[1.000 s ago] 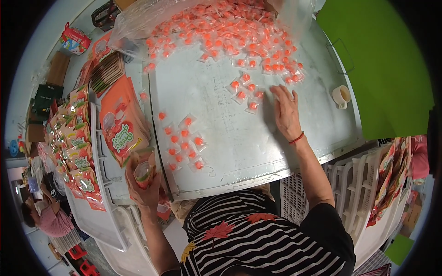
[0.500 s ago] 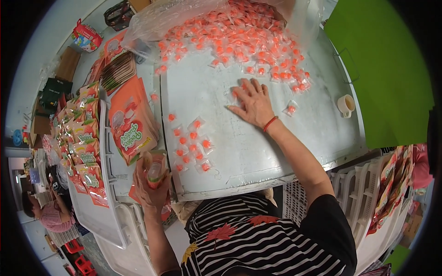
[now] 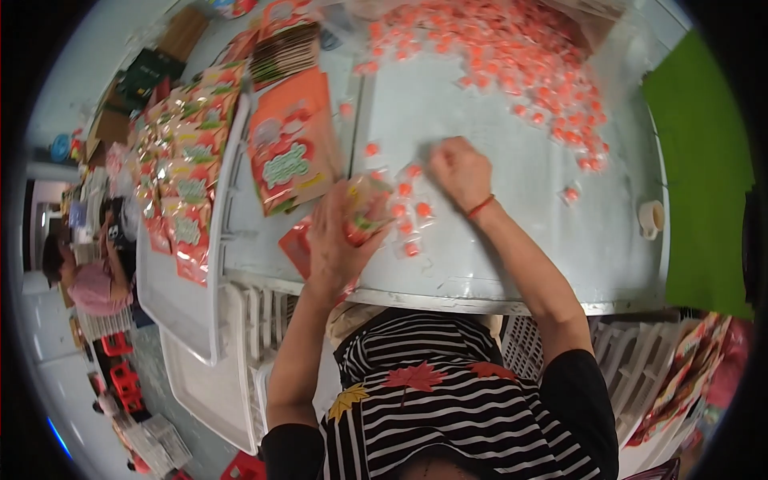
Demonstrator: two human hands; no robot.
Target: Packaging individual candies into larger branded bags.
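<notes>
Both hands are now meeting near the pale tabletop's [image 3: 512, 264] front edge: the right hand [image 3: 458, 170], fingers curled together, is dragging small orange wrapped sweets [image 3: 408, 210] toward the orange printed pouch [image 3: 362, 210], which the left hand's [image 3: 336, 240] fingers are clamping.

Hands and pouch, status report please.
Left hand grips open pouch. Right hand closed on candies beside it. Big candy pile beyond; nothing in the way.

Candy pile [image 3: 512, 56] cut off at top edge, pouch [image 3: 364, 208] blurred behind left hand [image 3: 336, 240], its lower part hidden
</notes>
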